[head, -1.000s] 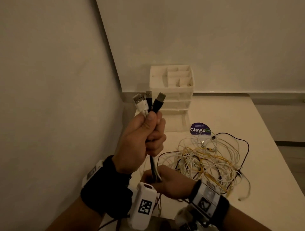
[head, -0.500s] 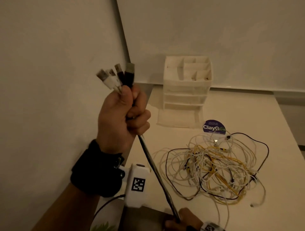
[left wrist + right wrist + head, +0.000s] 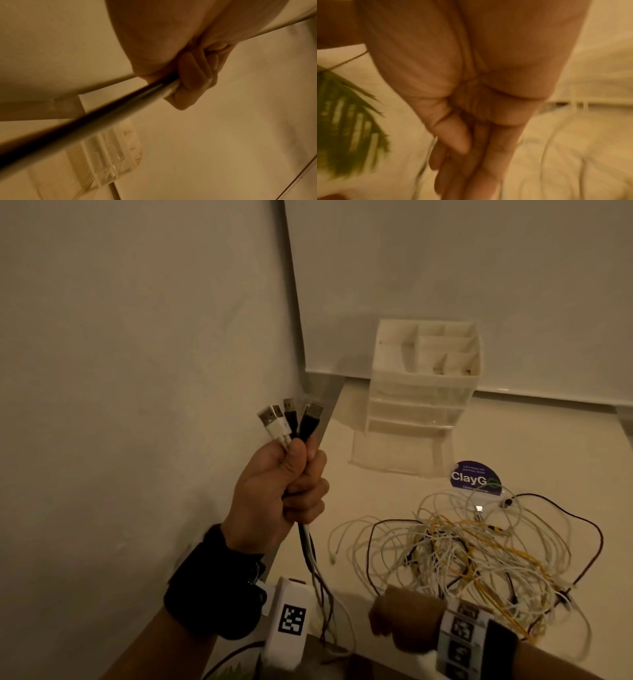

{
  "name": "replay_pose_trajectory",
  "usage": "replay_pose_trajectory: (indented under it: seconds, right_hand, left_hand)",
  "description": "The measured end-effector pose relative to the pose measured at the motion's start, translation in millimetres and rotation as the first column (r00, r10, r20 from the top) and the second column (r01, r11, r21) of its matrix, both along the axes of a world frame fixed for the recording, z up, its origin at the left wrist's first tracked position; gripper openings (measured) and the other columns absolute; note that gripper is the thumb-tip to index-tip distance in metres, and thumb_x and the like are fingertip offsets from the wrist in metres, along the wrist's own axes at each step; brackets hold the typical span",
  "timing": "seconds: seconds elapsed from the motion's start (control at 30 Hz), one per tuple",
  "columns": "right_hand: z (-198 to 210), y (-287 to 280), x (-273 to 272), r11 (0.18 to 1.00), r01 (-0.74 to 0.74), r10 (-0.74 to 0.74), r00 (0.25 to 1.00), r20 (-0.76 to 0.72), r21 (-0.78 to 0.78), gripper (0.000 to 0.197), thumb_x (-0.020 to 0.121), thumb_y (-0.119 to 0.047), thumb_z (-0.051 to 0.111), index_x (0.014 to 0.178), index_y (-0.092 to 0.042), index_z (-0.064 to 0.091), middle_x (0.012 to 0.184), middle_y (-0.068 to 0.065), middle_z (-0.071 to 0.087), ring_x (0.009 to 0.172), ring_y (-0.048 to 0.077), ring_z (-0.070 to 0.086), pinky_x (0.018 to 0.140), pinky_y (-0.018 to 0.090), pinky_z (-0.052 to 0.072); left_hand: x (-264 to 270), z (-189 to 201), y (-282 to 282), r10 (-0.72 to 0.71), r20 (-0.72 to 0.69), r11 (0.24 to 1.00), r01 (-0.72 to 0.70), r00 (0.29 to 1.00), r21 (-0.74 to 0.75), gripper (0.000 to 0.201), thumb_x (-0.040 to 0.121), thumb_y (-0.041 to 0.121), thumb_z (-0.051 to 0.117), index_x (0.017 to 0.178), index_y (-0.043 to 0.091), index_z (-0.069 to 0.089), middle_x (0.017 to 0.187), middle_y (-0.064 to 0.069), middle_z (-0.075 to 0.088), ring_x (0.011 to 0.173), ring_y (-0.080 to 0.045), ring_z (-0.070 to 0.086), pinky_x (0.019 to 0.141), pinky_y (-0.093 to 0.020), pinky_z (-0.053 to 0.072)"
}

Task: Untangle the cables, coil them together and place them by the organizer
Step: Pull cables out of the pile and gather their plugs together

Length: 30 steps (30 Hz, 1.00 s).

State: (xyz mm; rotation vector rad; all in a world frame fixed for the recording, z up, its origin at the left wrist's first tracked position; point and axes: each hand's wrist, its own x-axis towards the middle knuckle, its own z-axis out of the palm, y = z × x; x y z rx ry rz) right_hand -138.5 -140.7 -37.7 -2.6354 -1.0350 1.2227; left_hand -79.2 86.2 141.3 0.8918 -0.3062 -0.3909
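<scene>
My left hand (image 3: 284, 491) is raised beside the left wall and grips a bundle of cables (image 3: 308, 546) in its fist. Three USB plugs (image 3: 291, 419), one white and two black, stick up above it. The strands hang loose below the fist. In the left wrist view the fingers (image 3: 190, 75) curl round the bundle (image 3: 102, 115). My right hand (image 3: 404, 621) is low and blurred at the tangle's near edge; in the right wrist view its fingers (image 3: 471, 155) lie straight and hold nothing. The tangle (image 3: 462, 559) of white, yellow and black cables lies on the table.
A white drawer organizer (image 3: 424, 378) stands at the table's back against the wall. A round purple ClayGo sticker (image 3: 474, 477) lies between it and the tangle. The pale table (image 3: 565, 457) runs along the left wall. A green leaf print (image 3: 347, 128) shows at the near edge.
My right hand has let go of the bundle's lower end and moved right, toward the tangle. The strands, pulled taut before, now hang slack below my left fist.
</scene>
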Motion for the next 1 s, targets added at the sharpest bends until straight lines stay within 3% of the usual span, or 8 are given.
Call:
replay_pose_trajectory:
  seconds: [0.17, 0.33, 0.5, 0.57, 0.67, 0.8, 0.87, 1.0]
  right_hand:
    - [6, 70, 94, 0.988, 0.115, -0.147, 0.891, 0.430, 0.100, 0.044, 0.089, -0.011, 0.051, 0.132, -0.013, 0.044, 0.133, 0.011, 0.046, 0.121, 0.032, 0.044, 0.102, 0.045, 0.035]
    - [-31, 81, 112, 0.977, 0.116, -0.034, 0.913, 0.407, -0.179, 0.039, 0.100, -0.019, 0.037, 0.138, -0.008, 0.043, 0.146, 0.016, 0.038, 0.135, 0.036, 0.034, 0.118, 0.058, 0.006]
    - [-9, 52, 113, 0.951, 0.245, -0.304, 0.849, 0.432, 0.188, 0.025, 0.101, -0.025, 0.039, 0.107, -0.011, 0.058, 0.112, 0.012, 0.061, 0.104, 0.032, 0.057, 0.093, 0.040, 0.039]
    - [19, 29, 112, 0.763, 0.426, -0.605, 0.736, 0.304, 0.486, 0.026, 0.101, -0.029, 0.041, 0.090, -0.012, 0.056, 0.090, 0.008, 0.064, 0.085, 0.029, 0.060, 0.076, 0.039, 0.044]
    - [66, -13, 100, 0.239, 0.577, -0.886, 0.459, -0.068, 0.781, 0.027, 0.100, -0.024, 0.046, 0.079, -0.011, 0.057, 0.060, 0.001, 0.053, 0.058, 0.024, 0.051, 0.059, 0.039, 0.042]
    - [121, -57, 74, -0.378, 0.577, -0.709, 0.322, -0.627, 0.724, 0.031, 0.102, -0.011, 0.037, 0.090, -0.003, 0.064, 0.066, 0.013, 0.039, 0.062, 0.026, 0.033, 0.058, 0.037, 0.028]
    - [144, -65, 59, -0.423, 0.534, -0.660, 0.372, -0.653, 0.732, 0.029, 0.101, -0.012, 0.040, 0.099, -0.004, 0.068, 0.072, 0.016, 0.044, 0.066, 0.029, 0.037, 0.062, 0.036, 0.032]
    - [174, -67, 41, -0.248, 0.379, -0.841, 0.372, -0.392, 0.892, 0.022, 0.095, -0.015, 0.055, 0.103, -0.022, 0.074, 0.062, 0.005, 0.056, 0.055, 0.015, 0.050, 0.056, 0.024, 0.043]
  left_hand:
    - [1, -11, -5, 0.007, -0.023, 1.000, -0.007, 1.000, -0.008, 0.033, 0.088, 0.039, 0.064, 0.082, 0.012, 0.045, 0.058, 0.004, 0.030, 0.042, -0.006, 0.020, 0.039, -0.016, 0.019]
    - [5, -11, -1, 0.028, -0.050, 0.999, -0.029, 0.998, -0.029, 0.034, 0.087, 0.040, 0.064, 0.080, 0.014, 0.044, 0.059, 0.005, 0.030, 0.043, -0.006, 0.018, 0.038, -0.017, 0.019]
    - [13, -10, -4, 0.043, -0.087, 0.999, -0.044, 0.995, -0.011, 0.035, 0.085, 0.039, 0.065, 0.075, 0.016, 0.041, 0.059, 0.004, 0.028, 0.044, -0.008, 0.016, 0.038, -0.020, 0.016]
    - [22, -9, -12, 0.058, -0.114, 0.998, -0.057, 0.992, 0.018, 0.029, 0.090, 0.037, 0.052, 0.073, 0.017, 0.040, 0.057, 0.004, 0.028, 0.043, -0.007, 0.016, 0.038, -0.019, 0.015]
    - [37, -3, -30, 0.077, -0.102, 0.993, -0.068, 0.992, 0.094, 0.029, 0.091, 0.038, 0.043, 0.071, 0.018, 0.037, 0.056, 0.005, 0.029, 0.040, -0.006, 0.019, 0.037, -0.016, 0.017]
    - [58, 0, -68, 0.087, -0.028, 0.981, -0.081, 0.996, 0.174, 0.032, 0.094, 0.043, 0.041, 0.073, 0.019, 0.040, 0.058, 0.004, 0.030, 0.038, -0.007, 0.023, 0.037, -0.018, 0.022]
    - [65, 2, -94, 0.065, -0.026, 0.985, -0.060, 0.998, 0.162, 0.033, 0.095, 0.045, 0.042, 0.076, 0.019, 0.043, 0.058, 0.005, 0.030, 0.037, -0.006, 0.022, 0.036, -0.016, 0.021]
    - [68, 11, -146, -0.005, 0.021, 0.978, 0.000, 1.000, 0.209, 0.037, 0.091, 0.048, 0.053, 0.075, 0.018, 0.040, 0.060, 0.002, 0.027, 0.041, -0.008, 0.016, 0.039, -0.021, 0.013]
